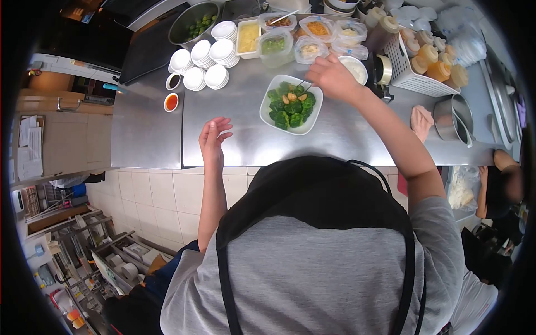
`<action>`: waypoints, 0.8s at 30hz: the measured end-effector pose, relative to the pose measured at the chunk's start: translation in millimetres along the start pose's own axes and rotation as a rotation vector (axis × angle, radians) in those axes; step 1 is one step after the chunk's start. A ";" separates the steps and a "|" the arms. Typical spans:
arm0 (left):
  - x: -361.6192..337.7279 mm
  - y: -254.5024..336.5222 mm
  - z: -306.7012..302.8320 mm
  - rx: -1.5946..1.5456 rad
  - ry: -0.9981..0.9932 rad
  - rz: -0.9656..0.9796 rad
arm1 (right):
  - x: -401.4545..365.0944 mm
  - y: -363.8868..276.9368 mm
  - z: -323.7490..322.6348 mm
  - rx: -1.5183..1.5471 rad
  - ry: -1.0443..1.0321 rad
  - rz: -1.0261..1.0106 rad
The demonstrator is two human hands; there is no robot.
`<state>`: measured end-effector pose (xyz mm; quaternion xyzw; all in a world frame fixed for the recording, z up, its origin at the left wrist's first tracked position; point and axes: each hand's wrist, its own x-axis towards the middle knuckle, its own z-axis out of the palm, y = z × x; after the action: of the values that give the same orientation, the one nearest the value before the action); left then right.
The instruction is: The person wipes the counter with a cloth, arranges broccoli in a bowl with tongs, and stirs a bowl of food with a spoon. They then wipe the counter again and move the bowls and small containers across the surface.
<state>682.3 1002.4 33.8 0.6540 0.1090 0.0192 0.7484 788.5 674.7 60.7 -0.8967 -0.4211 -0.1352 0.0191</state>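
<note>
A square white bowl (302,132) stands on the steel counter with green broccoli (281,118) in it. Several tan pieces, perhaps garlic cloves (292,97), lie on top of the broccoli. My right hand (334,79) is closed over the bowl's far right corner. Its fingers pinch a thin metal utensil (308,86) that points down toward the food; the tip's shape is too small to tell. Left of the bowl, my left hand (213,139) hovers near the counter's front edge, fingers stretched and holding nothing.
Stacked white dishes (216,77) and two sauce cups (171,101) stand to the left. Bagged ingredient tubs (274,47) line the back. At right are a white basket (410,70) of bottles, a pink cloth (422,121) and a steel pot (446,120). Another person (497,190) is at far right.
</note>
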 end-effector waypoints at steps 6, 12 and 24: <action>0.0 -1.3 1.0 -0.007 -0.009 0.003 | -4.7 -1.7 20.3 0.002 0.180 -0.017; -2.1 -2.9 -3.2 0.001 0.002 -0.001 | -11.1 -3.6 15.1 0.072 0.211 0.229; -0.6 -0.7 4.6 -0.020 -0.020 -0.004 | 13.5 -3.8 -0.2 -0.018 -0.156 0.273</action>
<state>682.5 997.6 33.8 0.6463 0.1025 0.0123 0.7560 793.8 687.2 64.1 -0.9536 -0.2940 -0.0651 -0.0036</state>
